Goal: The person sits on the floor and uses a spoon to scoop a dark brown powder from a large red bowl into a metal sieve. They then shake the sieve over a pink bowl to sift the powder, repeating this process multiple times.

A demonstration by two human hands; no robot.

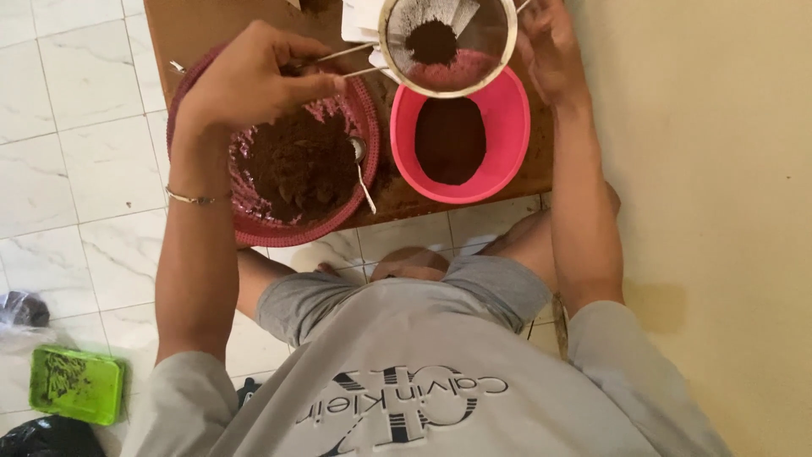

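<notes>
My left hand (254,80) grips the wire handle of a round metal sieve (486,34), which I hold above a pink bowl (512,114). My right hand (550,46) rests against the sieve's right rim. A lump of dark brown powder lies in the sieve's mesh. A mound of finer brown powder sits in the pink bowl below. Under my left hand is a maroon round basket (271,230) with a heap of the same brown powder, and a metal spoon (364,178) lies in it. A thin gold bracelet is on my left wrist.
Bowl and basket stand on a low brown wooden table (194,25) over a white tiled floor (76,161). A green box (76,385) and dark plastic bags (46,436) lie on the floor at lower left. A beige wall (719,169) runs along the right.
</notes>
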